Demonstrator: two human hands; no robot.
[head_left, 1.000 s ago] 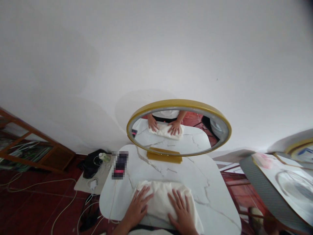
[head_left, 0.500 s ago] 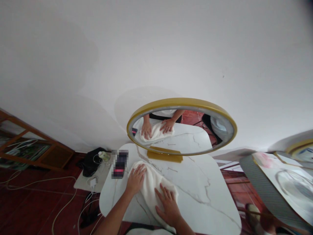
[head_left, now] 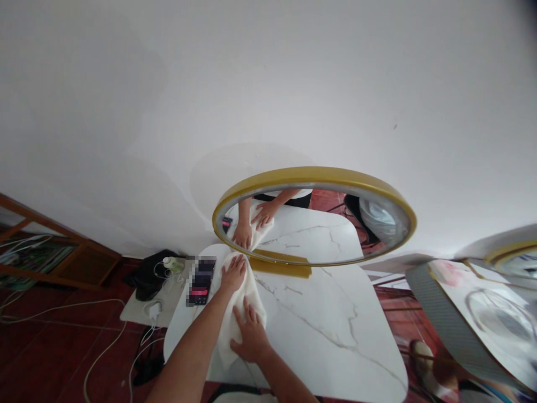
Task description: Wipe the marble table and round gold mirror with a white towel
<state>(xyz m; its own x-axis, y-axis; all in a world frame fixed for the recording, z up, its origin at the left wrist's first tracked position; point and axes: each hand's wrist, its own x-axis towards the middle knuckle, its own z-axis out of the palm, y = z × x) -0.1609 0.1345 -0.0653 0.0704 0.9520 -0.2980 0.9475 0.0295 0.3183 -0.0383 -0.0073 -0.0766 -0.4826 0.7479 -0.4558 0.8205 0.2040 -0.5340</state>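
1. White fabric cloth [head_left: 248,286]: lies on the left part of the white, grey-veined counter [head_left: 327,336], just right of a dark rectangular device [head_left: 202,280]. Judged light, limp, liable to bunch; best held flat under spread palms.
2. Left hand [head_left: 233,274]: fingers extended on the cloth's far end, not clenched.
3. Right hand [head_left: 251,334]: fingers splayed on its nearer portion, pinching nothing visible.
4. Gold-rimmed rounded mirror [head_left: 316,174]: stands toward the counter's back.
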